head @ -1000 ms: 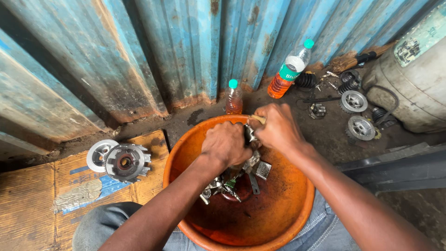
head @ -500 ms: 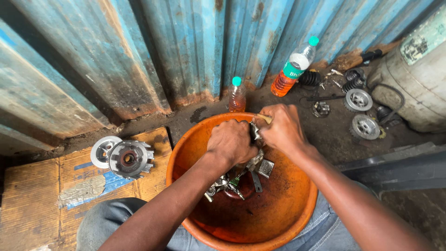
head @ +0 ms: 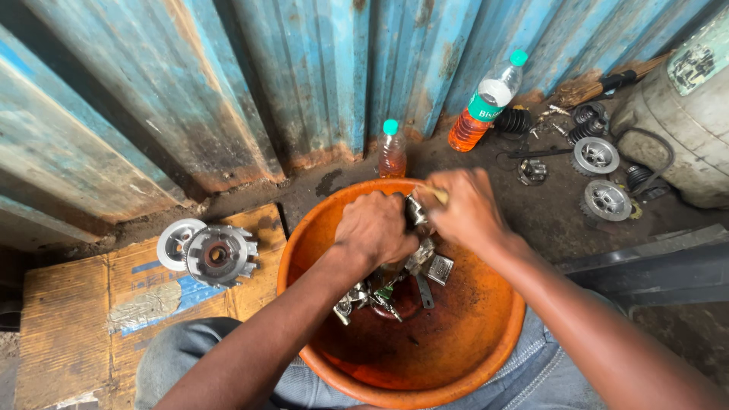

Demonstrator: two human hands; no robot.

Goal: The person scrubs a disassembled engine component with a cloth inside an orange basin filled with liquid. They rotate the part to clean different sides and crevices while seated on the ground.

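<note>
Over the orange basin, the left hand closes its grip around a small metal part, held just above the heap of loose metal pieces in the basin's bottom. The right hand pinches a thin brush against that part. A clutch hub lies on cardboard to the left.

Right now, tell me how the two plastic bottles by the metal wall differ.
The small bottle stands upright just behind the orange basin; the large bottle leans back against the wall further right. The large bottle is clear above its orange liquid, while the small bottle looks nearly full. Both hold orange liquid and have green caps.
</note>
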